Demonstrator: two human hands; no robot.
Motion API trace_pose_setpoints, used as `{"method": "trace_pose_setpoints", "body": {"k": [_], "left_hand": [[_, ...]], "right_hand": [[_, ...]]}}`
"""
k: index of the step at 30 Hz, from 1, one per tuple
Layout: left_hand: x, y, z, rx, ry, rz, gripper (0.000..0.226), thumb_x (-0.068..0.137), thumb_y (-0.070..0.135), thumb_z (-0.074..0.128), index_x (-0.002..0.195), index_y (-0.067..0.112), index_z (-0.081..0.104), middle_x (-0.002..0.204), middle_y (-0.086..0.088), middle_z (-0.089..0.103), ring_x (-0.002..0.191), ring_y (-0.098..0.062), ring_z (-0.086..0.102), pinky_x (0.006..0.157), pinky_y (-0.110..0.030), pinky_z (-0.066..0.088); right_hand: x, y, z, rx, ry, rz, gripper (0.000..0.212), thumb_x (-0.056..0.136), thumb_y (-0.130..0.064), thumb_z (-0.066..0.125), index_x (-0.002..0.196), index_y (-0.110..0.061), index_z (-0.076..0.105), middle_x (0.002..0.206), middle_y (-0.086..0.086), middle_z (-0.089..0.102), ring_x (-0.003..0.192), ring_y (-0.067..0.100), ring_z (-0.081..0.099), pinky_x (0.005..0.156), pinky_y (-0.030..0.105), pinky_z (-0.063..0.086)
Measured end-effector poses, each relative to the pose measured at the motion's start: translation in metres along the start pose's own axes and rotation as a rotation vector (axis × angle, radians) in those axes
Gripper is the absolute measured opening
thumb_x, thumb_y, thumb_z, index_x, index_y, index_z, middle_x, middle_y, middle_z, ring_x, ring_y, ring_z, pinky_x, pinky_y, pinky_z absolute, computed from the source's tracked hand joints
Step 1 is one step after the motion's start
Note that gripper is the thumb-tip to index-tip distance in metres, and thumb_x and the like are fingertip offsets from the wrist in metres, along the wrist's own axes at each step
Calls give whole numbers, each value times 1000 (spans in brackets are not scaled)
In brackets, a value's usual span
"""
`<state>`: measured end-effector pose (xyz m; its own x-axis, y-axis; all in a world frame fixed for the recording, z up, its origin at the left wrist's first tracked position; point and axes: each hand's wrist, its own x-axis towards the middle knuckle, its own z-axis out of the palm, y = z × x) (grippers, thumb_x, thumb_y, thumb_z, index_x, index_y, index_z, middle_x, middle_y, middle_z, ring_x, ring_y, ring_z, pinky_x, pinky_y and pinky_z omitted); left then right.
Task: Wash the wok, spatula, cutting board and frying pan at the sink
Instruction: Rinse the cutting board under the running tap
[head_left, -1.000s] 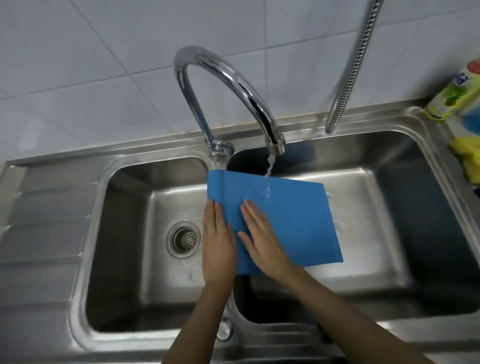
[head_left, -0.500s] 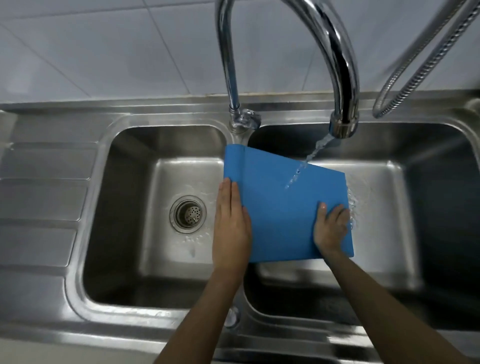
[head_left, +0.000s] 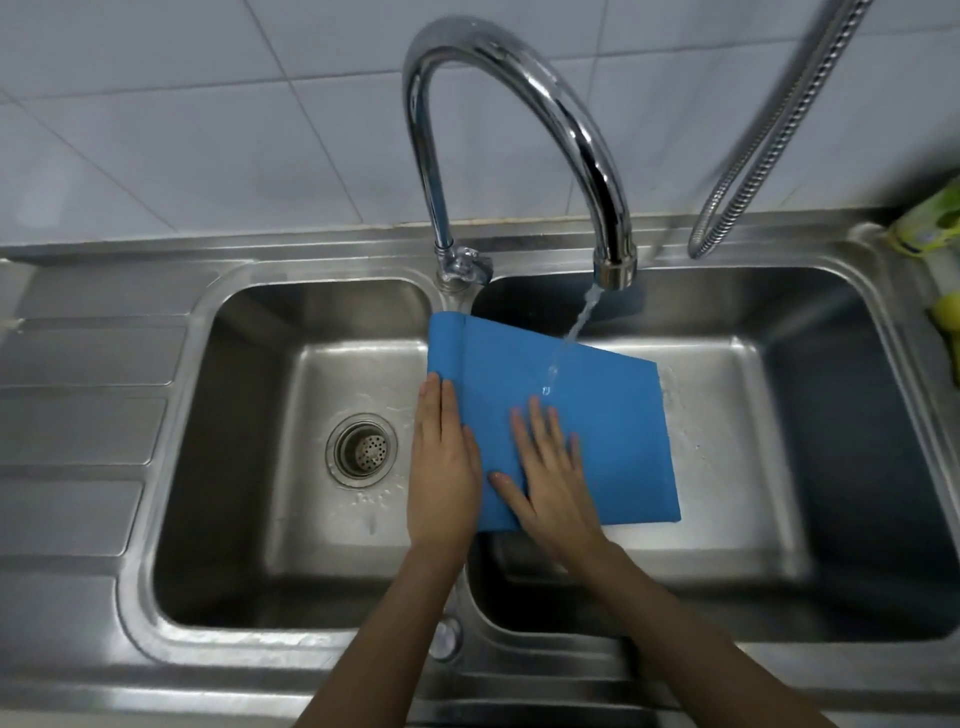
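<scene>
A blue cutting board (head_left: 597, 415) is held tilted over the divider of the steel double sink (head_left: 130, 597), mostly above the right basin. Water from the chrome faucet (head_left: 571, 130) falls onto its upper face. My left hand (head_left: 441, 467) grips the board's left edge, fingers flat on top. My right hand (head_left: 545, 478) lies flat on the board's face with fingers spread, just below where the stream lands. The wok, spatula and frying pan are not in view.
The left basin has a round drain strainer (head_left: 362, 450). A ribbed draining surface (head_left: 78, 415) lies at the left. A metal spray hose (head_left: 769, 130) hangs at the upper right. A green and yellow bottle (head_left: 930, 228) sits on the rim at the right edge.
My right hand slid from the board's lower right corner back to its middle left, flat on the face. The left hand kept its hold on the left edge.
</scene>
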<state>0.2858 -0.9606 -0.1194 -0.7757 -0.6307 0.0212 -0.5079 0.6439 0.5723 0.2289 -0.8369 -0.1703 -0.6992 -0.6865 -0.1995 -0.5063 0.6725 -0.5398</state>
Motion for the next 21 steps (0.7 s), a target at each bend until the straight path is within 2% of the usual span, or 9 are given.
{"method": "trace_pose_setpoints", "body": {"k": [2, 4, 7, 9, 11, 14, 16, 19, 21], "left_hand": [[1, 0, 1, 37, 21, 13, 53, 100, 5, 43, 150, 1, 26, 159, -12, 23, 147, -24, 21, 119, -33, 18], [1, 1, 1, 40, 17, 14, 52, 99, 4, 43, 149, -1, 27, 158, -14, 25, 146, -26, 23, 119, -33, 17], [1, 3, -1, 57, 5, 17, 52, 100, 4, 42, 150, 0, 26, 158, -13, 24, 146, -25, 22, 119, -31, 15], [1, 3, -3, 60, -7, 11, 53, 101, 6, 40, 150, 1, 24, 159, -12, 21, 147, -24, 20, 119, -29, 13], [0, 5, -5, 38, -30, 15, 54, 102, 8, 39, 152, 3, 20, 160, -11, 17, 148, -23, 16, 119, -28, 12], [1, 2, -10, 49, -99, 56, 56, 101, 6, 39, 152, 1, 16, 161, -14, 13, 148, -27, 15, 121, -37, 18], [2, -9, -17, 123, -152, 130, 57, 102, 17, 40, 152, 0, 17, 161, -14, 13, 149, -27, 12, 121, -43, 19], [4, -30, -41, 188, -277, 328, 72, 98, 56, 15, 153, 9, 17, 161, -3, 8, 149, -14, 2, 122, -26, 2], [9, -41, -65, 183, -380, 478, 75, 95, 65, 10, 154, 18, 15, 161, 5, 4, 148, -6, -3, 119, -18, -6]], "right_hand": [[-5, 25, -4, 46, -46, 292, 84, 87, -73, 7, 151, -21, -13, 159, 4, -16, 147, 25, -12, 119, 47, 2], [-14, 52, -14, 19, -163, 405, 81, 90, -65, 14, 151, -18, -11, 160, 4, -13, 148, 27, -2, 116, 49, 17], [-30, 65, -40, -133, -274, 253, 84, 88, -65, 14, 152, -12, -2, 160, 8, -6, 145, 29, 13, 116, 45, 23], [-39, 49, -49, -149, -246, -4, 83, 90, -59, 30, 152, -10, 7, 160, 9, -4, 145, 27, 14, 117, 44, 21], [-41, 23, -48, -221, -242, -147, 96, 77, -58, 45, 152, -10, 11, 160, 12, 2, 142, 27, 18, 115, 43, 25], [-27, -13, -27, -393, -218, -27, 113, 51, -51, 80, 141, -3, 31, 143, 24, 43, 117, 34, 55, 86, 40, 53], [-19, -23, -15, -457, -168, 20, 106, 48, -38, 88, 133, -2, 36, 130, 24, 56, 103, 35, 65, 71, 36, 58], [-25, -23, -26, -364, -124, 13, 107, 53, -38, 86, 137, -1, 33, 136, 25, 50, 110, 40, 61, 77, 38, 57], [-33, -19, -47, -282, -103, -46, 96, 77, -33, 72, 149, -4, 16, 154, 23, 23, 135, 42, 35, 100, 44, 44]]}}
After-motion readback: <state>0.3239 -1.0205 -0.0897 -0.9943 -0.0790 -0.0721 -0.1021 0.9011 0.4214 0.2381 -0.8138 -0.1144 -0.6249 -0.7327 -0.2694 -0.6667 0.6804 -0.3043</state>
